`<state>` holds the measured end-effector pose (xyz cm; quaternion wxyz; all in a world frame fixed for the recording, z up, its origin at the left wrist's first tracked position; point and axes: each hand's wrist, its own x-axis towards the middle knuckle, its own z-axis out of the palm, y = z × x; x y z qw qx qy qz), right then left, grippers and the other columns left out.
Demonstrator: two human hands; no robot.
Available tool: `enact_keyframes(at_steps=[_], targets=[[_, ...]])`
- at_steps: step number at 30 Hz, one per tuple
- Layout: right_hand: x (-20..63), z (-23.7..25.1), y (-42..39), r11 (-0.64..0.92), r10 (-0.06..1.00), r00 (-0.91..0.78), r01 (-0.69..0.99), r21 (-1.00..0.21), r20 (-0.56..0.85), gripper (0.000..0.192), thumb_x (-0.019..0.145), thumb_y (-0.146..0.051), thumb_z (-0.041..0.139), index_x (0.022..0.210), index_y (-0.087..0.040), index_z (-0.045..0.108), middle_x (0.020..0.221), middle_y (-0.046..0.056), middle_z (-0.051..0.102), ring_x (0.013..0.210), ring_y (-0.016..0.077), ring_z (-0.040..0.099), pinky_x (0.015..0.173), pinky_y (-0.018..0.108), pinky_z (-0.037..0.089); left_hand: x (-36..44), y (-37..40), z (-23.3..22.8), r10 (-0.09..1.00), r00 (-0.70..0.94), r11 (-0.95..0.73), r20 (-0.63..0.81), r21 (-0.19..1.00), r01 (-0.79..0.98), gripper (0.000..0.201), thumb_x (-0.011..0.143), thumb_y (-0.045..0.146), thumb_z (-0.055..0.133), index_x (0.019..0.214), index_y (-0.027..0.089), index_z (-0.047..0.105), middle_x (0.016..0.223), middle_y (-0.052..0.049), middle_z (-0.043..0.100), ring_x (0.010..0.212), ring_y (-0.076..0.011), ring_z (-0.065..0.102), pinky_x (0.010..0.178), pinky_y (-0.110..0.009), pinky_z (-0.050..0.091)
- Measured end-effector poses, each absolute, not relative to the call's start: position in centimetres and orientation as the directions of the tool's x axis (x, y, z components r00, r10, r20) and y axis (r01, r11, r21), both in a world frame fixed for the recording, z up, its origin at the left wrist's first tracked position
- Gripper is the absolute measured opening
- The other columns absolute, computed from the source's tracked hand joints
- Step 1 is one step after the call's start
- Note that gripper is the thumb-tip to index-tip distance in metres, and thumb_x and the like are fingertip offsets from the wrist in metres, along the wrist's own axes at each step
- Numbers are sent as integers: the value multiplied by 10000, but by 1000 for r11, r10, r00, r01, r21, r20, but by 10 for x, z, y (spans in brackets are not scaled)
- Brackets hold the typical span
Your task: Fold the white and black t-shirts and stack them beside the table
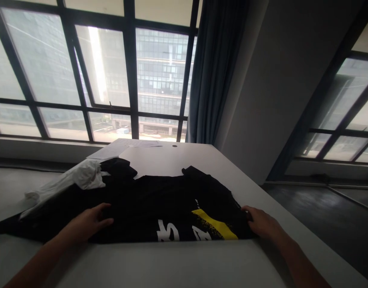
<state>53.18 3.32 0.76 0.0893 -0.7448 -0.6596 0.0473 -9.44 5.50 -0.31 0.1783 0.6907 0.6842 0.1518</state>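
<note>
A black T-shirt lies spread across the white table, with white lettering and a yellow brush-stroke print towards its right end. My left hand rests on the black cloth at left, thumb and forefinger stretched apart with a gap between them. At the shirt's right edge, my right hand has its fingers closed on the fabric; some of the fingertips are hidden. More black cloth is bunched at the far left, and a crumpled white cloth or bag lies over the dark fabric there.
The white table runs away from me towards the windows. Several sheets of paper lie at its far left corner, and a small round dark spot marks the far edge. A blue curtain hangs beside a grey pillar.
</note>
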Motion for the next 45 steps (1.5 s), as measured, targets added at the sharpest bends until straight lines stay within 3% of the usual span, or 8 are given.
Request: enact_keyframes(at_steps=[6, 13, 18, 23, 28, 32, 38, 45], targets=[[483, 14, 72, 148, 982, -117, 964, -222, 147, 527, 862, -345, 504, 1363, -183, 529, 1355, 123, 559, 1234, 262, 526, 1031, 377, 410, -71, 88, 7, 986, 162, -166, 48, 463, 871, 530, 714, 465, 560, 1156, 192, 662, 1023, -69, 721, 943, -264, 673, 843, -346, 511], [475, 20, 110, -3, 997, 4, 1000, 10, -72, 486, 811, -326, 623, 1281, -203, 607, 1275, 135, 612, 1149, 316, 583, 929, 440, 459, -89, 122, 4, 969, 243, -209, -36, 394, 895, 240, 688, 398, 573, 759, 221, 719, 821, -28, 741, 829, -247, 686, 773, -326, 506], [455, 36, 167, 1, 1000, -3, 999, -44, -31, 403, 827, -365, 616, 1198, -214, 665, 1277, 111, 627, 1147, 282, 592, 930, 365, 455, -73, 162, 12, 948, 284, -315, 145, 276, 908, 385, 839, 443, 441, 969, 213, 721, 1074, -70, 713, 1016, -257, 650, 898, -352, 489], [420, 31, 235, 83, 996, -76, 985, -152, 48, 344, 933, -352, 474, 1188, -232, 671, 1340, 53, 598, 1200, 184, 557, 978, 246, 406, -54, 208, 14, 967, 242, -252, 82, 165, 954, 437, 812, 258, 500, 1220, 230, 653, 1262, -73, 656, 1214, -266, 553, 1017, -360, 435], [412, 19, 274, -64, 998, 64, 993, -97, -5, 346, 944, -372, 436, 1078, -208, 710, 1206, 117, 667, 1079, 247, 628, 880, 339, 474, -61, 237, 12, 969, 247, -247, 20, 115, 962, 495, 739, 180, 583, 1212, 301, 667, 1286, -42, 633, 1192, -244, 570, 993, -325, 448], [417, 15, 293, -151, 989, 150, 988, -23, -5, 388, 852, -296, 587, 1207, -147, 642, 1240, 202, 619, 1162, 333, 572, 930, 443, 446, -66, 256, 15, 982, 188, -188, -2, 68, 980, 413, 774, 323, 611, 1178, 285, 686, 1206, -96, 651, 1156, -307, 585, 935, -402, 472], [419, 10, 309, -32, 999, 32, 999, -2, -37, 753, 773, -142, 602, 1479, -237, 359, 1454, 127, 469, 1307, 269, 452, 1027, 407, 384, -61, 266, 28, 988, 156, -156, 11, 50, 986, 224, 696, 195, 612, 884, 239, 725, 1048, -72, 684, 991, -270, 639, 769, -323, 491], [410, 32, 292, -26, 998, 24, 999, 32, 55, 415, 744, -148, 581, 1150, -190, 652, 1224, 135, 620, 1188, 305, 507, 975, 444, 381, -56, 237, 55, 972, 163, -175, 169, 57, 983, 451, 705, 122, 481, 1090, 252, 676, 1077, -74, 700, 1046, -283, 614, 899, -426, 438]])
